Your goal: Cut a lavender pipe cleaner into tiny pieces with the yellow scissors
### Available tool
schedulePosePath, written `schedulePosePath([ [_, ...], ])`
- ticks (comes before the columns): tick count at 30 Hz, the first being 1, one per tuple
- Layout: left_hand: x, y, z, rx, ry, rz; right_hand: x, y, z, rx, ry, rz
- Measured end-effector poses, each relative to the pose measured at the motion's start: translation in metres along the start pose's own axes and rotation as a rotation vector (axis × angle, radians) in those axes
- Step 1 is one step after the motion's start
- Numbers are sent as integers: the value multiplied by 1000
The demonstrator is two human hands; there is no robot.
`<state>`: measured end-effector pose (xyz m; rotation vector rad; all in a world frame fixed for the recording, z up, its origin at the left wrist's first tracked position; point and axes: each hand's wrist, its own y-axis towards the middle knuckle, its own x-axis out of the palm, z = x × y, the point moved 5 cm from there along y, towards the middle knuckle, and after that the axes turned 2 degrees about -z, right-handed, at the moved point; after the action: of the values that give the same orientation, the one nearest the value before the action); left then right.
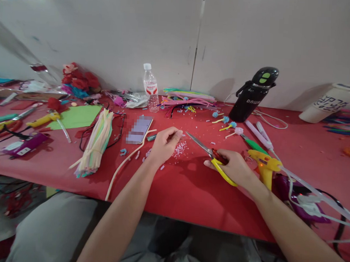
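Note:
My right hand point(234, 165) is wrapped round the handles of a pair of scissors point(200, 143), yellow and red at the grips, with the blades pointing left. Just beyond the blade tips is my left hand point(166, 145), thumb and fingers pinched together; whatever it holds is too small to make out. Tiny pale purple clippings point(180, 150) lie scattered on the red table point(186, 194) beneath that hand. Left of it runs a long cream pipe cleaner point(125, 161). Several small flower-like pieces with blue or pink heads, such as the pink one point(238, 131), lie beyond the scissors.
A glue gun point(265, 165) stands near my right forearm, with cables trailing right. A pipe cleaner bundle point(96, 142) and a phone point(139, 130) lie left. Behind are a plastic bottle point(151, 88), a black flask point(253, 96) and a white cup point(326, 103), before a partition point(109, 37).

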<state>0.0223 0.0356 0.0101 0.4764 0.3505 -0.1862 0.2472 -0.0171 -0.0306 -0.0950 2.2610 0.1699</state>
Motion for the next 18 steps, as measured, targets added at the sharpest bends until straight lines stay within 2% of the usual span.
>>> schedulePosePath([
  [18,-3,1,1,40,65,19,2,0,4,2,6,-17],
])
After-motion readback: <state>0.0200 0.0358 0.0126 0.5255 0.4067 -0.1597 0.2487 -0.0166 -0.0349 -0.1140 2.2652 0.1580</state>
